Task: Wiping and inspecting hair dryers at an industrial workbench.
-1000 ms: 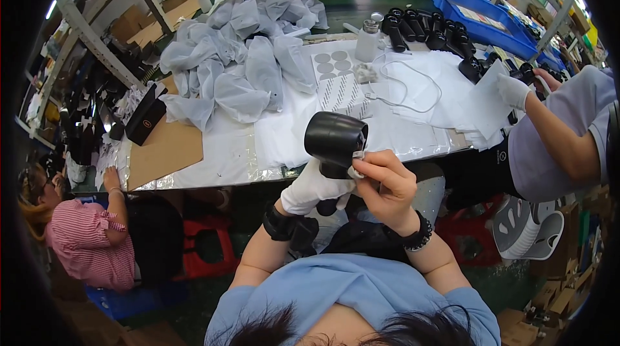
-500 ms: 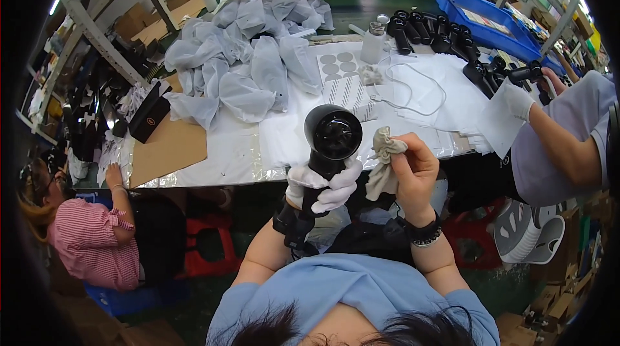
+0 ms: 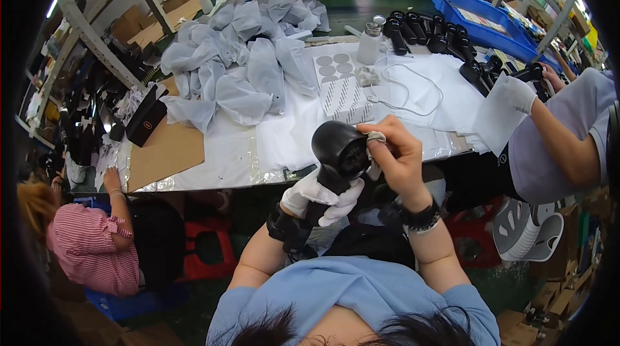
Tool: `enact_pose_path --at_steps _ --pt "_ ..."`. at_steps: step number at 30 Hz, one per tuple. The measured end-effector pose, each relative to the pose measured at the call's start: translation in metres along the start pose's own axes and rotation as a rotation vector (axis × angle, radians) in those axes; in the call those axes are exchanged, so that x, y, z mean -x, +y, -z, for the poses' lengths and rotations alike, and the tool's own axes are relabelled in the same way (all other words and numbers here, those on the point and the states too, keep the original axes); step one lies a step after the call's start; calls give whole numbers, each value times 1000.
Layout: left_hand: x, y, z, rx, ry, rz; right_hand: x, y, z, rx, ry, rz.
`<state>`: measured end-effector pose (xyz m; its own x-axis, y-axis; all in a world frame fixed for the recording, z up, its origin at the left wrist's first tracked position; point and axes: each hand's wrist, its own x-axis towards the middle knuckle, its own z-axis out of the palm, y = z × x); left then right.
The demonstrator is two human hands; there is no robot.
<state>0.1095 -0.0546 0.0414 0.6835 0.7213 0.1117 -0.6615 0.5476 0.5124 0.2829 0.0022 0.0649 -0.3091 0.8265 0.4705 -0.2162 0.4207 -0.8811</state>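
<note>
A black hair dryer (image 3: pixel 332 142) with a round head is held up over the near edge of the table. My left hand (image 3: pixel 318 198), in a white glove, wraps around its handle from below. The bare fingers of my right hand (image 3: pixel 400 155) pinch a beige cloth (image 3: pixel 374 140) against the rim of the dryer's head. Most of the cloth is covered by those fingers. Beyond the dryer stands a small patterned white box (image 3: pixel 345 102), beside a sheet of grey round stickers (image 3: pixel 334 65).
Wrapped items in translucent bags (image 3: pixel 252 75) are heaped back left. A clear bottle (image 3: pixel 369 44) and a white cord (image 3: pixel 420 112) lie back right, near several black dryers (image 3: pixel 445 35) and a blue tray (image 3: pixel 478 17). Co-workers sit left and right; the right one's gloved hand (image 3: pixel 518 95) holds a white sheet.
My right hand has brought the cloth up and left onto the dryer's head. My left hand has tilted the dryer, turning its round opening to the right.
</note>
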Motion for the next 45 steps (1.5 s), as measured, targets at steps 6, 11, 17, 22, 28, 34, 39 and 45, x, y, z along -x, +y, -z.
enact_pose_path --at_steps 6,11,17,22,28,34,39,45 --pt "9 -1 1 -51 76 117 -33 -39 16 201 -509 128" --pt "8 -2 2 -286 192 179 -30 -40 20 382 -715 255" --pt "-2 -2 11 -286 222 9 -19 -25 31 435 -498 337" --pt "-3 -4 8 -21 152 -106 -3 6 38 7 57 47" --pt "-13 -12 12 -106 232 -66 2 27 -11 151 -10 111" --pt "-10 -6 33 -739 513 22 26 64 -12 -262 11 -214" --pt "-13 -3 18 -1159 579 30 15 63 20 -414 -89 -369" --pt "-10 -4 25 -1492 576 -88 21 23 0 -209 230 -164"
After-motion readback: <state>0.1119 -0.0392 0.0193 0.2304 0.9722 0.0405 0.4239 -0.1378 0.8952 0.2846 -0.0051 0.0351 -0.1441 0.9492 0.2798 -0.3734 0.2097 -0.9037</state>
